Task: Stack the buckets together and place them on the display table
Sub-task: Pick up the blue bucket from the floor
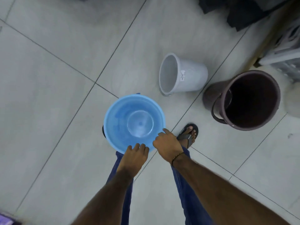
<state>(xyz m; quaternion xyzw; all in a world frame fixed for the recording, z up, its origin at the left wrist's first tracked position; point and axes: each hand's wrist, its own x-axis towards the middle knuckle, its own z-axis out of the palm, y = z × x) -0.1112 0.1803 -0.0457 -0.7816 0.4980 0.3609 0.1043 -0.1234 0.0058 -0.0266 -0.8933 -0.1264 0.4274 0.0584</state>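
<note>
A light blue bucket (pixel 129 117) stands upright in front of me, its open mouth facing up. My left hand (pixel 135 154) grips its near rim with the fingers curled over the edge. My right hand (pixel 167 142) holds the rim on the near right side. A white bucket (pixel 186 75) lies on its side on the floor further away, its mouth turned to the left. A dark brown bucket (pixel 243 101) with a handle stands to the right, tilted towards me.
The floor is large grey tiles (pixel 56 95). My right foot in a sandal (pixel 189 133) is just right of the blue bucket. Dark cloth (pixel 243 12) and a pale crate (pixel 285 51) sit at the far right. A purple thing (pixel 6 220) shows bottom left.
</note>
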